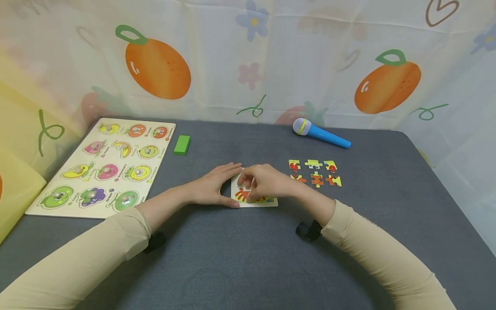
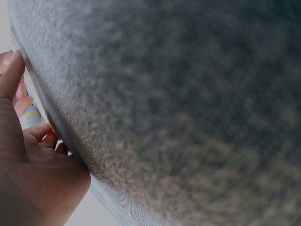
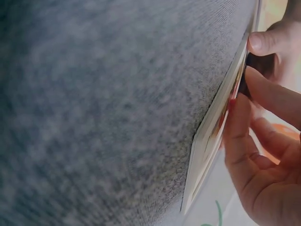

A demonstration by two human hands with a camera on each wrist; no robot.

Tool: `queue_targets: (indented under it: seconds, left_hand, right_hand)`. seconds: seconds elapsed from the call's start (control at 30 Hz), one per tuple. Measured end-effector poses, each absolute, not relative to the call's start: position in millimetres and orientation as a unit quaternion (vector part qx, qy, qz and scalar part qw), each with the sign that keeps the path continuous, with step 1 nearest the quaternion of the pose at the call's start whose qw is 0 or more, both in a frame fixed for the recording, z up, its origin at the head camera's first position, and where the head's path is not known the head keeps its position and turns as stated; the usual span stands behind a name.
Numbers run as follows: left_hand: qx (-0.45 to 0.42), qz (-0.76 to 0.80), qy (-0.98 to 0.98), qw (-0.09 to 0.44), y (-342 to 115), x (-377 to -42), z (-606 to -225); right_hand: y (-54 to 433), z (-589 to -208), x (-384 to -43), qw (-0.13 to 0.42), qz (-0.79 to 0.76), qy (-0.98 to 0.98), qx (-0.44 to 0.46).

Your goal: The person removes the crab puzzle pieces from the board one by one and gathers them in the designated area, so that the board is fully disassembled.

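A small white puzzle board (image 1: 267, 204) lies on the table before me, with red and yellow picture pieces along its near side. My left hand (image 1: 212, 185) rests at its left edge, fingers stretched to the far corner and thumb at the near corner. My right hand (image 1: 267, 183) is bent over the board. Its thumb and forefinger come down close together on a jigsaw piece, whose red edge (image 3: 232, 103) shows at the fingertips in the right wrist view; most of it is hidden. Several loose jigsaw pieces (image 1: 316, 179) lie in two rows just right of this hand.
A wooden fruit peg board (image 1: 160, 161) lies at the left, with a green block (image 1: 182, 145) beside it. Toward the back right is a blue toy microphone (image 1: 329, 137). A fruit-printed curtain (image 1: 217, 107) hangs behind the dark grey table (image 1: 232, 258).
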State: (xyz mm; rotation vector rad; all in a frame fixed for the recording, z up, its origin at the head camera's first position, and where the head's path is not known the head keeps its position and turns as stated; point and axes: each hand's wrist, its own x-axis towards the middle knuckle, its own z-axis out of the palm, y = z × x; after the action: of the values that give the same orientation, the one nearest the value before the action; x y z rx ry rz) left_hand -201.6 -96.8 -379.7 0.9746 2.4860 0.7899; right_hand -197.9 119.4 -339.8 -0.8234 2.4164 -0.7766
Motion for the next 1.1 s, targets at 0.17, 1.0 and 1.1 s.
queue_targets:
  seconds: [0.17,1.0,1.1]
  left_hand:
    - [0.345,0.282,0.877,0.178,-97.0,-200.3,-377.5]
    - [0.347,0.289,0.874,0.179,-96.4,-201.0,-377.1]
    - [0.348,0.288,0.874,0.178,-96.6,-201.5,-377.6]
  right_hand:
    - [117.4,-342.1,-197.0,0.222,-0.265,0.888,-0.303]
    - [117.5,-344.6,-196.1,0.231,-0.292,0.880,-0.296]
    - [118.1,-343.7,-195.8,0.235,-0.295,0.877,-0.296]
